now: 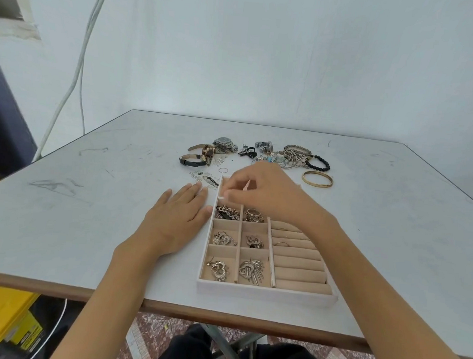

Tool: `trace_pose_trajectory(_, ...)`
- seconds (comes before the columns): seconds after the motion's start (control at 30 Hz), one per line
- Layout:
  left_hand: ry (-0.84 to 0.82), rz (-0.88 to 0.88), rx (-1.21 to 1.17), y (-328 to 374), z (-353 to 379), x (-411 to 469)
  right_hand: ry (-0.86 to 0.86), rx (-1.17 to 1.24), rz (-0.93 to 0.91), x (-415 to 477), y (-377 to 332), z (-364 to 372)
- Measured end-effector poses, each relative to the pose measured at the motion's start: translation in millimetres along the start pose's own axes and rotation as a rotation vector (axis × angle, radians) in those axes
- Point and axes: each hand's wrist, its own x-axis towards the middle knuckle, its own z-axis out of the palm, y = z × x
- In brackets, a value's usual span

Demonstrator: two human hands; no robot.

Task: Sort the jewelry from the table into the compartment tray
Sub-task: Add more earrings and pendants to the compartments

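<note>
Near the front edge of a pale grey table sits a beige compartment tray, and a person seated at it has both bare arms reaching forward. Their left hand lies flat on the tabletop, fingers straight and holding nothing, just beside the tray's left wall. Their right hand hovers over the tray's far end with fingers curled and fingertips drawn together; whether they pinch anything I cannot tell. Inside the tray, small square compartments hold a chain, rings and heart pendants, while padded ring rolls fill its right side. Beyond the tray's far end, unsorted jewelry lies loose on the table: watches, a black bead bracelet and a gold bangle.
</note>
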Motion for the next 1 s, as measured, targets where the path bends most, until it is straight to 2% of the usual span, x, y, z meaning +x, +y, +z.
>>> trace_pose_trajectory(0.33, 0.102, -0.014, -0.053, 1.7, -8.1, 3.6, 0.176, -0.100, 0.184, 40.8, 34.2, -29.4)
trace_pose_trajectory(0.53, 0.114, -0.115, -0.074, 4.2, -24.5, 22.9, 0.251, -0.239, 0.348, 60.7, 63.2, -41.2)
trace_pose_trajectory(0.67, 0.165, -0.167, -0.097, 6.7, -44.6, 47.3, 0.246, -0.332, 0.408, 72.1, 78.3, -46.4)
trace_pose_trajectory(1.0, 0.243, -0.055, 0.103, 47.9, -48.7, 136.4, 0.212, -0.450, 0.408, 94.8, 90.6, -41.8)
